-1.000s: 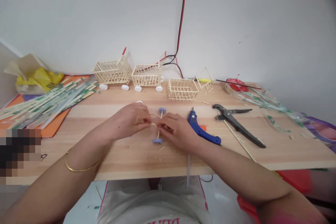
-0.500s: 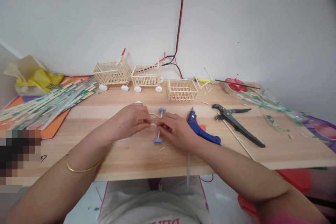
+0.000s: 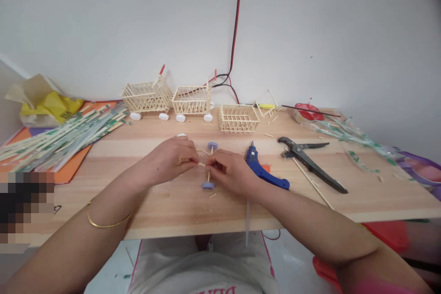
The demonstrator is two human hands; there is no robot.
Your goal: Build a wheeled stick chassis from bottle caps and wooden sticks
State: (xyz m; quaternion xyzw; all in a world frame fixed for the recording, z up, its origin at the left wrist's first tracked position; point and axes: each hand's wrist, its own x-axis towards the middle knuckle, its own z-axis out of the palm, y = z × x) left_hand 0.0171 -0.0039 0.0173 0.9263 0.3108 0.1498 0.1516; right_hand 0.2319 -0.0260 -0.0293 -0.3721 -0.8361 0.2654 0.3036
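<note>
Over the middle of the table, my left hand (image 3: 174, 158) pinches a short wooden stick (image 3: 201, 164) between thumb and fingertips. My right hand (image 3: 231, 172) closes its fingertips on the stick's other end. Part of a thin stick frame (image 3: 203, 150) shows between the hands. An axle stick with one lavender wheel (image 3: 207, 185) in front and another wheel (image 3: 212, 145) behind passes by my right fingertips; they hide its middle. A white wheel (image 3: 182, 135) peeks out behind my left hand. Right of my right hand lies a blue glue gun (image 3: 260, 170).
Two stick carts (image 3: 146, 96) with white wheels and a stick basket (image 3: 239, 119) stand at the back. Pliers (image 3: 312, 163) and a long stick (image 3: 313, 184) lie on the right. Bundled sticks (image 3: 76, 135) lie left, a red bowl (image 3: 308, 112) back right. Another person's blurred part shows far left.
Almost nothing differs. Both hands stay in place with their fingertips together at the stick; the view has shifted very slightly.
</note>
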